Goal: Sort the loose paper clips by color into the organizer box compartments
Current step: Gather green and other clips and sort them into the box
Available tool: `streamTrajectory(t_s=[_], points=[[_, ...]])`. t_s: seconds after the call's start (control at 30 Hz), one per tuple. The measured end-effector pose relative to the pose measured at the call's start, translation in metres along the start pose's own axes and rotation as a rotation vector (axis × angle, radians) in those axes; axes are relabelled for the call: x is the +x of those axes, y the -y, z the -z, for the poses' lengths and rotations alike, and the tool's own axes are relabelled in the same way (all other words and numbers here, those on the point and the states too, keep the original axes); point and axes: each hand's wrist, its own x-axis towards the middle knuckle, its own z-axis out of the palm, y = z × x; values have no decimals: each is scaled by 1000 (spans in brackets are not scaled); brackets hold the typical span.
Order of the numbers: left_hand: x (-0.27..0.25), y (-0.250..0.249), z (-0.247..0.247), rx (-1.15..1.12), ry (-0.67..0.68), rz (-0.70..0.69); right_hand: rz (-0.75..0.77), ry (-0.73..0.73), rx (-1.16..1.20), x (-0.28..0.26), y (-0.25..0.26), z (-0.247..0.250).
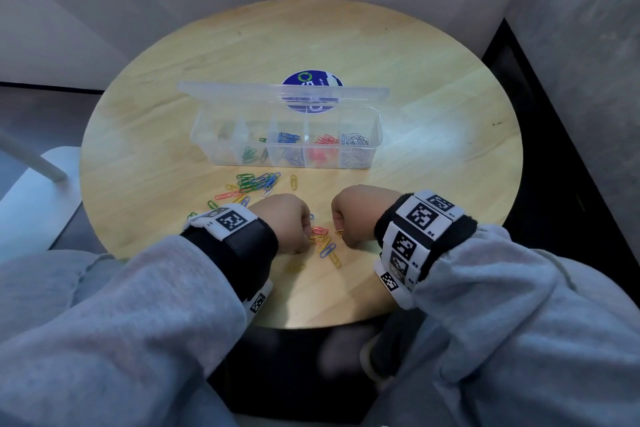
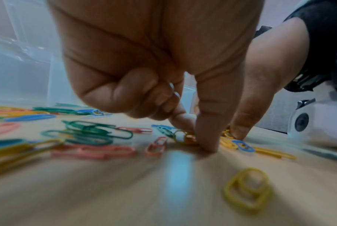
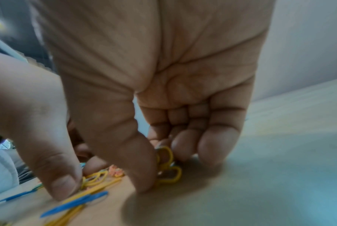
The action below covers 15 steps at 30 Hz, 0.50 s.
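The clear organizer box (image 1: 377, 135) stands open mid-table, holding green, blue, red and silver clips in separate compartments; its leftmost compartment looks empty. A small tangle of yellow, red and blue clips (image 1: 323, 241) lies between my hands near the front edge. My left hand (image 1: 306, 232) has its thumb and forefinger down on this tangle (image 2: 187, 137), pinching a yellow clip, with the other fingers curled. Thumb and fingers of my right hand (image 1: 341, 230) pinch yellow clips (image 3: 166, 162) just above the wood.
A bigger heap of mixed loose clips (image 1: 256, 184) lies in front of the box, left of my left hand. One yellow clip (image 1: 294, 181) lies alone nearby. A blue round sticker (image 1: 311, 80) shows behind the lid. The round table (image 1: 450, 184) drops off close to my wrists.
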Motion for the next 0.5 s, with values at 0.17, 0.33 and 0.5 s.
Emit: streamTrajectory(t_s=[0.17,0.33,0.5], points=[[0,5,0,-58,30,13,0,-4,18,-3,-4,2],[0,15,2,-264,43,10,-25,-12,177,-12,-13,11],[0,27,14,-665,105,-23,14,-7,677,-16,-27,18]])
